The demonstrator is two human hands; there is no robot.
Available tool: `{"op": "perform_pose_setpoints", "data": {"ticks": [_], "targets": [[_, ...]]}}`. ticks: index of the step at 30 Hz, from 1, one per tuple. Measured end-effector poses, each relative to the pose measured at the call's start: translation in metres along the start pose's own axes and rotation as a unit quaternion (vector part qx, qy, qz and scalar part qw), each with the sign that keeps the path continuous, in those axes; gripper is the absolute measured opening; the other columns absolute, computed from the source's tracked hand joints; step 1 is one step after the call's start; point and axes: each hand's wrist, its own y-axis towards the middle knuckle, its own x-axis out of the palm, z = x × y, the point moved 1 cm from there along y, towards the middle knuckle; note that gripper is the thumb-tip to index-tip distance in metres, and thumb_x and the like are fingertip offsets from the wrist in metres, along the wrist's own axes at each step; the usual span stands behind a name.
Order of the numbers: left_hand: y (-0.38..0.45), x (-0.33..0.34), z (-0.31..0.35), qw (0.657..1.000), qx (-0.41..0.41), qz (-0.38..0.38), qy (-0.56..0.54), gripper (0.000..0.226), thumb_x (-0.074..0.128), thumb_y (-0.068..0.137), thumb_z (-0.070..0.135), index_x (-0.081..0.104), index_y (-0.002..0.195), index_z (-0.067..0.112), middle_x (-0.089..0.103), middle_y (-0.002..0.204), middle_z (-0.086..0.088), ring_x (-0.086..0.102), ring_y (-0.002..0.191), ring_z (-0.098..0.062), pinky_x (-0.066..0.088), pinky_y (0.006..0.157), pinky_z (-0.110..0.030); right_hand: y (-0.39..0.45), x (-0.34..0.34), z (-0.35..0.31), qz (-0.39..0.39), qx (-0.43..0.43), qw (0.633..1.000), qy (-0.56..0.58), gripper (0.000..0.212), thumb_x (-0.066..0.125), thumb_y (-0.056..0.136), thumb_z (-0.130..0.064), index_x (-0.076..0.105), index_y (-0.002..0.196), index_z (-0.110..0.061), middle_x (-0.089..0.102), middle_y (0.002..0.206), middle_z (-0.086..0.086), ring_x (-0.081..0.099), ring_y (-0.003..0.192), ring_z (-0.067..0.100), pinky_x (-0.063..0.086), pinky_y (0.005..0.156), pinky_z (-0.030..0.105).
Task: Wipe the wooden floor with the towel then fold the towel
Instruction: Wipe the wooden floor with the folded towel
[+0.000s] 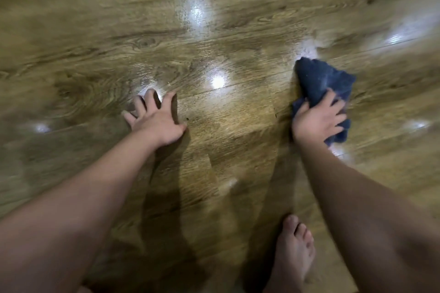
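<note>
A dark blue towel [320,81] lies bunched on the wooden floor [226,126] at the right. My right hand [317,119] presses down on its near part, fingers spread and curled into the cloth. Part of the towel sticks out beyond my fingers, and a small corner shows below my palm. My left hand [157,119] rests flat on the bare floor to the left, fingers apart, holding nothing. The picture is blurred by motion.
A bare foot [294,254] stands on the floor near the bottom edge, below my right arm. Glossy planks with bright light reflections stretch in every direction. Shadows of both arms fall on the boards in front of me.
</note>
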Motion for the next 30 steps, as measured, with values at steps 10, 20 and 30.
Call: {"op": "perform_pose_setpoints", "data": {"ticks": [10,20,30], "targets": [[0.031,-0.017,0.14,0.983,0.138,-0.066,-0.104,0.071,0.051,0.091,0.064,0.015,0.152,0.054,-0.024,0.164,0.012,-0.03,0.148,-0.022,-0.011,0.106,-0.078,-0.257,-0.013,-0.042,-0.17,-0.511,0.839,0.079,0.051,0.06,0.084,-0.049,0.056,0.133,-0.035,0.05,0.15,0.008,0.051,0.129,0.042,0.044,0.101,0.056],[0.035,0.003,0.134,0.983,0.139,-0.121,-0.02,0.071,0.021,0.085,0.086,-0.021,0.139,0.068,-0.053,0.144,0.02,-0.054,0.131,-0.017,-0.018,0.094,-0.082,-0.071,-0.02,0.058,-0.15,-0.425,0.893,-0.023,0.076,0.074,0.067,-0.052,0.057,0.138,-0.031,0.052,0.146,0.009,0.055,0.115,0.037,0.044,0.093,0.051],[0.025,-0.008,0.136,0.975,0.143,-0.166,0.028,0.141,0.078,0.046,0.081,-0.039,0.124,0.07,-0.066,0.128,0.019,-0.065,0.116,-0.019,-0.023,0.086,-0.081,0.108,-0.021,0.175,-0.002,0.224,0.975,0.014,0.058,0.056,0.089,-0.044,0.039,0.14,-0.023,0.041,0.143,0.016,0.042,0.128,0.045,0.035,0.103,0.061]]}}
